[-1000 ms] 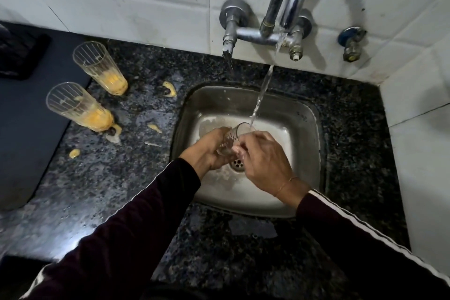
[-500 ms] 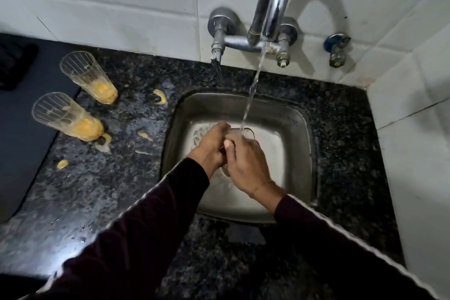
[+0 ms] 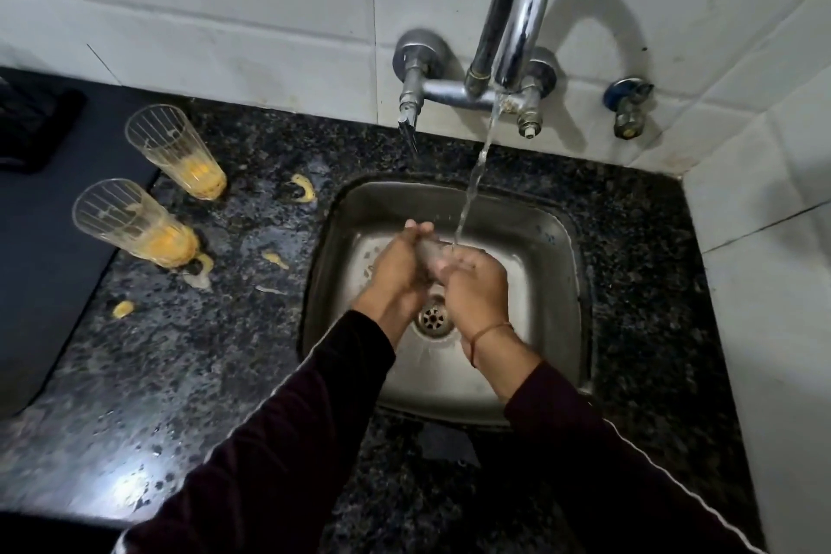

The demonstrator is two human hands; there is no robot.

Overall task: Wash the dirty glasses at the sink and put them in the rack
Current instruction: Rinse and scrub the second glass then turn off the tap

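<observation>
Two glasses [image 3: 173,151] [image 3: 135,223] (orange dregs inside) stand beside the sink [image 3: 553,238].

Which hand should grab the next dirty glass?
Probably the left hand: both dirty glasses stand on the counter to its side. The right hand is farther away.

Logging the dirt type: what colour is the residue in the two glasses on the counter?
Yellow-orange, pooled at the bottom of both glasses; head view.

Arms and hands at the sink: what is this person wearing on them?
Both arms are in long dark maroon sleeves. A thin white piping line runs down each. The left hand and right hand are bare, with no gloves. A thin reddish thread bracelet circles the right wrist.
</observation>
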